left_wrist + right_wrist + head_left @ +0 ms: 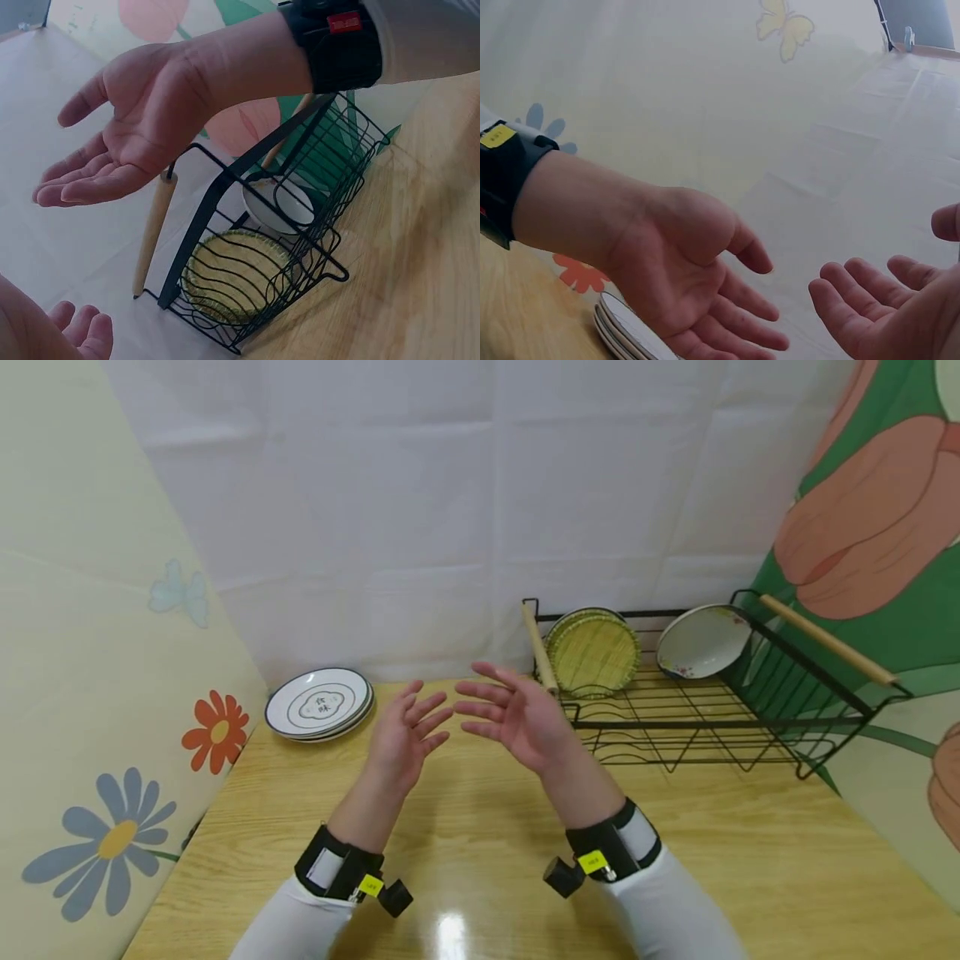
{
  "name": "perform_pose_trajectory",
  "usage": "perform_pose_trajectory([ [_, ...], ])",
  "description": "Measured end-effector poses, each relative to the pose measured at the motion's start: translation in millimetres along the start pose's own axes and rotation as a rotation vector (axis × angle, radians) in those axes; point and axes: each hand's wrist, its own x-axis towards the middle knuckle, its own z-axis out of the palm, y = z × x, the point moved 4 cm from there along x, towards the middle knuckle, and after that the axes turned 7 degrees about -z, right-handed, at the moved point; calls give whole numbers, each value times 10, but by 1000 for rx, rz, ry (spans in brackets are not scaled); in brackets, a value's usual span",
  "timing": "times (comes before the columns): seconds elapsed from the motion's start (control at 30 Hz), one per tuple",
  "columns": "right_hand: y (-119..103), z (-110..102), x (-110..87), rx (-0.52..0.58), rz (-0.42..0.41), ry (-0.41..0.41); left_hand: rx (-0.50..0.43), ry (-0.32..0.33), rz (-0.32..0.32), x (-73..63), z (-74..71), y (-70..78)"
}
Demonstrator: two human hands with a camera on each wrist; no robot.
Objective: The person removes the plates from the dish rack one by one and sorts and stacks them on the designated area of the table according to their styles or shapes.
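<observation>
Left hand (399, 739): hung above the wooden table (480, 835), spread, with fingers apart and aimed toward one o'clock, palm turned to the right. Right hand (531, 718): hung opposite, likewise spread, with fingers aimed toward ten o'clock and palm turned to the left; stood near the left fingertips but apart. Black wrist straps (337, 866): worn one per arm, against white sleeves (675, 902), each with a yellow tag. Stack of plates (318, 702): lay flat on the table between nine and ten o'clock from midway between the hands, head view, nearest the left hand; white, dark blue at the rim, lettered at the centre; showed several edges in the right wrist view, partly behind that hand. Dish rack (697, 724): stood on the table at three o'clock, nearest the right hand; made of black wire, fitted with wooden handles (825, 639). Yellow-green round dish (596, 653): stood on edge in the rack, at two o'clock. White bowl (703, 643): rested tilted in the same rack, between two and three o'clock; bore floral sprigs. White sheet (420, 518): hung creased at twelve o'clock. Red flower (217, 732): decorated the pale wall at nine o'clock.
</observation>
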Motion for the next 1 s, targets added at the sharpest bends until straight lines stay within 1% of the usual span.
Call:
perform_pose_trajectory([
  [0.1, -207, -71, 3, -53, -45, 5, -11, -21, -7, 7, 89, -81],
  [0.27, -575, -231, 54, -175, -86, 18, -54, -50, -42, -4, 215, -166],
  [0.43, -924, -417, 153, -258, -91, 46, -98, -91, -71, -21, 325, -221],
  [0.53, -1129, -536, 230, -352, -81, 88, -133, -115, -83, -22, 411, -247],
  [0.6, -1262, -634, 293, -432, -67, 115, -153, -135, -91, -22, 477, -272],
  [0.7, -1451, -803, 406, -584, -52, 163, -175, -165, -102, -20, 571, -309],
  [0.87, -1718, -1088, 597, -903, -46, 231, -214, -198, -116, -7, 702, -343],
  [0.93, -1796, -1189, 667, -1023, -26, 242, -237, -200, -122, -3, 742, -350],
  [1.0, -1860, -1283, 732, -1121, 7, 246, -265, -204, -119, -5, 781, -354],
])
